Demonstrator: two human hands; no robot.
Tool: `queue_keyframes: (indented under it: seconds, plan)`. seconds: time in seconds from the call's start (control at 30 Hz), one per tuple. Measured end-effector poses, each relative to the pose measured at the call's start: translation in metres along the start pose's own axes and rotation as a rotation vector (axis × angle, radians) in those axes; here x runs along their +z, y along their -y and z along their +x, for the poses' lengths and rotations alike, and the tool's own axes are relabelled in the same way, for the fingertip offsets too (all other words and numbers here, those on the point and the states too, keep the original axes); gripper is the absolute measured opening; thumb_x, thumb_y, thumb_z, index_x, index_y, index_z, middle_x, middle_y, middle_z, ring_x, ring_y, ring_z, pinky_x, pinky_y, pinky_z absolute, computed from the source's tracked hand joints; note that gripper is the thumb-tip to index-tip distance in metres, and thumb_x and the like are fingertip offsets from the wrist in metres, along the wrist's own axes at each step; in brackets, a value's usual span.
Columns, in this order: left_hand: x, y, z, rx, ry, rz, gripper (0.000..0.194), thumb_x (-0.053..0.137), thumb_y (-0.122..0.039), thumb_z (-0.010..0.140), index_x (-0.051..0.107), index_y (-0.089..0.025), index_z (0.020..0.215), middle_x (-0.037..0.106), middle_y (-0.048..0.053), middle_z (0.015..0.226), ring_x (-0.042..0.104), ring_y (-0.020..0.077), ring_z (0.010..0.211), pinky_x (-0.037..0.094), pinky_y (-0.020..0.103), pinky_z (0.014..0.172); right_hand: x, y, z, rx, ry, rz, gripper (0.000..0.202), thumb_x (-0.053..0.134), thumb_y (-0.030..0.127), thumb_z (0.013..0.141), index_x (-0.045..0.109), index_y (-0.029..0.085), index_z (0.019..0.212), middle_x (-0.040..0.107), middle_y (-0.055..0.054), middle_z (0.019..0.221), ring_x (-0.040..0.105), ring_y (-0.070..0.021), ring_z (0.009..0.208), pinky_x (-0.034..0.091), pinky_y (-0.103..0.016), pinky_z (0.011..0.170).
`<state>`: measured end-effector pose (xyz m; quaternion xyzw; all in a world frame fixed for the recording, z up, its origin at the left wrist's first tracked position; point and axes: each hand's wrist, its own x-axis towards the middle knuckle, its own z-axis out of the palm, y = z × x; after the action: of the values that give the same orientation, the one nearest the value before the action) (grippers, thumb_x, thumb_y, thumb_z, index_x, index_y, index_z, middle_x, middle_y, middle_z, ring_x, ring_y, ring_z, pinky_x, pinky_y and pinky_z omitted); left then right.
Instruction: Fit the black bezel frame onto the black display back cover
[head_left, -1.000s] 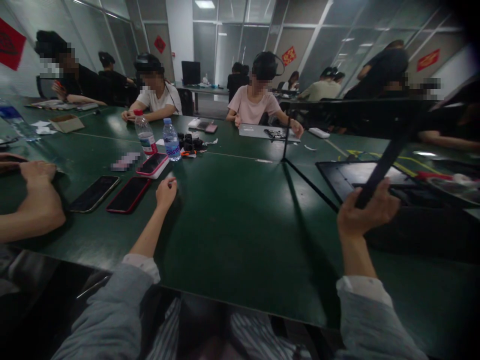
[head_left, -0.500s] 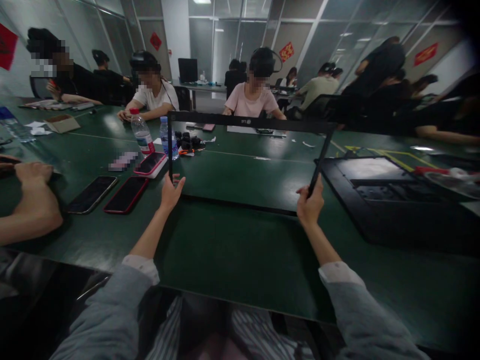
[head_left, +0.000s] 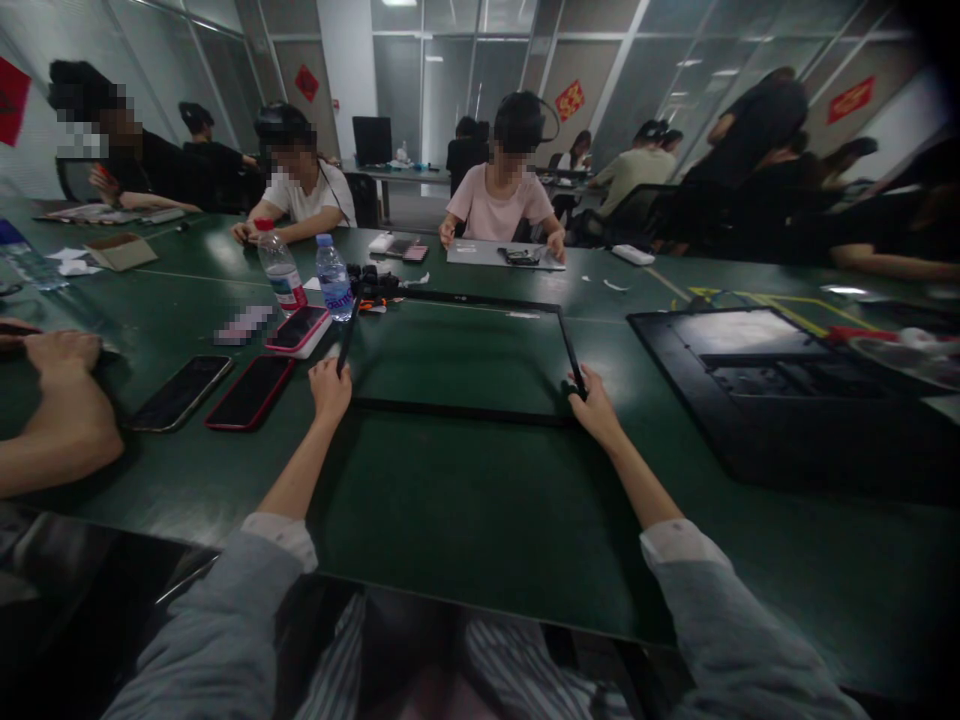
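A thin black rectangular screen bezel (head_left: 465, 412) with a small logo on its far bar is between my hands, its middle an open gap through which the green table shows. My left hand (head_left: 330, 388) is closed around its left side bar. On the other side, my right hand (head_left: 594, 405) grips the right side bar. The frame leans back, its far bar close to the tabletop. To the right lies a large black panel (head_left: 810, 430), apart from my right hand. Left of my left hand are a red-cased phone (head_left: 251, 393) and a dark phone (head_left: 182, 392).
Two water bottles, one red-capped (head_left: 283, 278) and one blue-capped (head_left: 331, 275), stand beyond my left hand. Another phone (head_left: 300, 328) lies on a white box. A neighbour's forearm (head_left: 64, 420) rests at the left. Across the green table (head_left: 480, 510), a person handles a grey panel (head_left: 480, 253).
The bezel has tipped away from me and its far bar has dropped toward the table, uncovering the grey panel opposite. My right hand has moved left; my left hand has shifted slightly.
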<state>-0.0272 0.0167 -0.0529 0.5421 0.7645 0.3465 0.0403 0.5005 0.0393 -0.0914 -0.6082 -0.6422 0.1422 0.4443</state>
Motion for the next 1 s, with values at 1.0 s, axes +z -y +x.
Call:
queue_keyframes:
  seconds: [1.0]
  plan:
    - [-0.005, 0.002, -0.009, 0.053, 0.077, 0.127, 0.039, 0.056, -0.033, 0.095, 0.072, -0.019, 0.127, 0.061, 0.017, 0.147, 0.047, 0.0416, 0.14, 0.043, 0.063, 0.111, -0.003, 0.0, 0.003, -0.109, -0.089, -0.264, 0.051, 0.05, 0.025, 0.079, 0.069, 0.013, 0.125, 0.071, -0.019, 0.121, 0.064, -0.0339, 0.119, 0.048, -0.056, 0.111]
